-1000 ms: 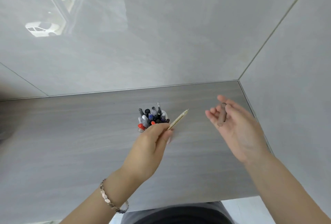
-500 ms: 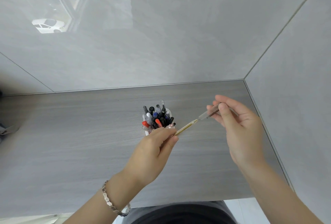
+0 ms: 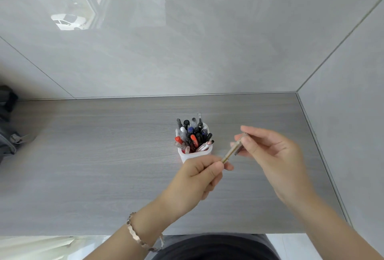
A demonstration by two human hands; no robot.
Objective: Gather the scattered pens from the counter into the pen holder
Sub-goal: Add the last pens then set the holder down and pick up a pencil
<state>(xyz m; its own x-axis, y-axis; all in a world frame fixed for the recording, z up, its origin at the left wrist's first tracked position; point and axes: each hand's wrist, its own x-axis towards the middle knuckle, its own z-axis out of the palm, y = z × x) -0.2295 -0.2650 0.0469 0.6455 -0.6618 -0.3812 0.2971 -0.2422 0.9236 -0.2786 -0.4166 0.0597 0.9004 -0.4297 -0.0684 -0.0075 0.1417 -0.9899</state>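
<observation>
— While the white pen holder (image 3: 195,154) stands upright on the grey wood-grain counter (image 3: 93,166), where is the loose pen?

— It is a slim gold-coloured pen (image 3: 228,155), off the counter and held in the air just to the right of the holder, slanting up and to the right. Both hands have it.

— How does the left hand (image 3: 197,178) hold it?

— Closed, thumb and curled fingers pinching the lower end, just in front of the holder and slightly to its right. A link bracelet (image 3: 141,237) sits on that wrist.

— And the right hand (image 3: 270,153)?

— Further right of the holder, thumb and forefinger closed on a clear cap (image 3: 239,144) at the pen's upper end; the other fingers are loosely bent. Whether the cap is fully seated cannot be told.

— What is in the holder?

— It is packed with pens (image 3: 192,135), black, blue, red and clear, standing tip or cap upward and fanning out over the rim.

— Anything else near it?

— Far to the left of the holder, at the edge of view, lies a dark bag (image 3: 9,131) with a zip pull. Behind the holder rises a glossy grey tiled wall (image 3: 207,41).
</observation>
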